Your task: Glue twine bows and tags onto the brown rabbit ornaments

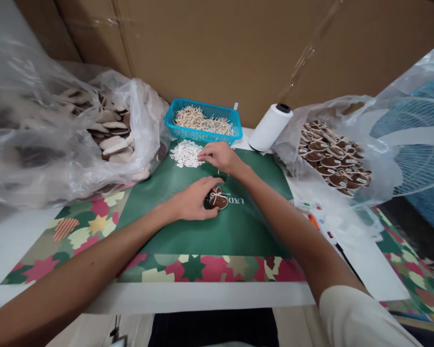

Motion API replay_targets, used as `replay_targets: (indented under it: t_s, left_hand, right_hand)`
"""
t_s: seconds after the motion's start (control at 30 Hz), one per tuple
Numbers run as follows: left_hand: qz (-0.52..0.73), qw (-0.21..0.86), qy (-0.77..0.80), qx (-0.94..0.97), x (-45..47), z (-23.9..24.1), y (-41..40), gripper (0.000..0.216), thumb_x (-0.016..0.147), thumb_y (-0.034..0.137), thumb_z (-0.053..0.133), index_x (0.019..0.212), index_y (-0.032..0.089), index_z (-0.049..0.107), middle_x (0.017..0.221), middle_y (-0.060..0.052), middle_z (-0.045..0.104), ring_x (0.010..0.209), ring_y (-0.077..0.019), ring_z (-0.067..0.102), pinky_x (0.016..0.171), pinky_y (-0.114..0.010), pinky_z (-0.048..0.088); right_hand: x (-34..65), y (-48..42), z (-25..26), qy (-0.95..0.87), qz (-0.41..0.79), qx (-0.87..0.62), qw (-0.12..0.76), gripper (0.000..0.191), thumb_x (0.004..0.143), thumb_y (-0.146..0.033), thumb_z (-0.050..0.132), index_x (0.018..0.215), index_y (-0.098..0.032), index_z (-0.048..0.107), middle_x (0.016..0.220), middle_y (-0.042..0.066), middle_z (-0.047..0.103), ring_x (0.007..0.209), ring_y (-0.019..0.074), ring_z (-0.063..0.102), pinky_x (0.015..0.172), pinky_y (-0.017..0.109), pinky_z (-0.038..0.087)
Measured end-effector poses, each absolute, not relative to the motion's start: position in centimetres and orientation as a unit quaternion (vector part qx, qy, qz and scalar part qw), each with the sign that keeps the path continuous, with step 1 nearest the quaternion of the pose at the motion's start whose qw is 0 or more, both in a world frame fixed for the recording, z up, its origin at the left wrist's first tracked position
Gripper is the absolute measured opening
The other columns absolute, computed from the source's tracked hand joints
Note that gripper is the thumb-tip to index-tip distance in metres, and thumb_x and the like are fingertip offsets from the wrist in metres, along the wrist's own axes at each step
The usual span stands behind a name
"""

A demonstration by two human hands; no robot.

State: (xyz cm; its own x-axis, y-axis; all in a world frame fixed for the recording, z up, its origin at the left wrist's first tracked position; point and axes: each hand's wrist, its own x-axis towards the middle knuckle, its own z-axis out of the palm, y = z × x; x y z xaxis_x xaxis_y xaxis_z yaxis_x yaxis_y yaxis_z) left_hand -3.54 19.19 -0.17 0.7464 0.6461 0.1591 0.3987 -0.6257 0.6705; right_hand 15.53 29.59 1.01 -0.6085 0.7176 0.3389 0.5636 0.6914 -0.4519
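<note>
A small rounded brown piece with a cream string bow point(219, 200) lies on the green sheet point(198, 236). My left hand point(198, 198) curls around its left side, thumb below and fingers above, holding it there. Farther back, my right hand point(220, 156) is at the right edge of a heap of small white tags point(186, 154). Its thumb and forefinger are pinched together, and whatever lies between the tips is too small to make out.
Behind the tags stands a blue basket point(171, 120) of cream string bows. A white thread cone point(271, 127) is beside it. Clear bags hold pale-backed pieces point(115, 144) at left and bow-trimmed brown pieces point(329, 159) at right. A power strip point(320, 224) and fan point(415, 144) are at right.
</note>
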Motion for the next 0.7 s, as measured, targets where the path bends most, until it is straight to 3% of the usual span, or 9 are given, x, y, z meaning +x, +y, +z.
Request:
replay_targets:
  t_s: [0.13,0.3,0.43,0.7]
  left_hand:
    - [0.198,0.315,0.284,0.884,-3.5,-0.2,19.4,0.069,0.081,0.038,0.070,0.143,0.016,0.053,0.132,-0.017,0.066,0.121,-0.0335,0.067,0.109,-0.052,0.055]
    - [0.198,0.314,0.268,0.889,-3.5,-0.1,19.8,0.074,0.082,0.042,0.069,0.147,0.013,0.049,0.130,-0.018,0.067,0.117,-0.0329,0.067,0.107,-0.052,0.054]
    - [0.198,0.324,0.262,0.887,-3.7,0.0,19.9,0.079,0.081,0.042,0.069,0.150,0.013,0.046,0.123,-0.015,0.068,0.112,-0.0308,0.068,0.104,-0.048,0.055]
    - [0.218,0.393,0.236,0.861,-3.7,0.4,20.0,0.059,0.076,0.026,0.068,0.134,0.019,0.056,0.117,-0.005,0.071,0.096,-0.0193,0.067,0.091,-0.032,0.054]
  right_hand:
    - [17.3,28.3,-0.3,-0.864,0.120,-0.338,0.354,0.018,0.101,-0.024,0.067,0.100,-0.020,0.084,0.099,0.008,0.077,0.091,0.0206,0.069,0.086,0.035,0.054]
    - [18.2,27.2,-0.9,-0.871,0.099,-0.331,0.349,0.025,0.105,-0.019,0.058,0.110,-0.019,0.082,0.101,0.009,0.079,0.095,0.0207,0.072,0.090,0.035,0.056]
    - [18.1,26.4,-0.5,-0.865,0.120,-0.323,0.366,0.025,0.104,-0.017,0.056,0.104,-0.019,0.081,0.106,0.009,0.081,0.100,0.0207,0.074,0.094,0.036,0.057]
    - [20.3,19.6,0.8,-0.692,0.316,-0.432,0.485,0.016,0.092,-0.038,0.075,0.095,-0.024,0.082,0.108,0.007,0.080,0.104,0.0214,0.073,0.097,0.040,0.059]
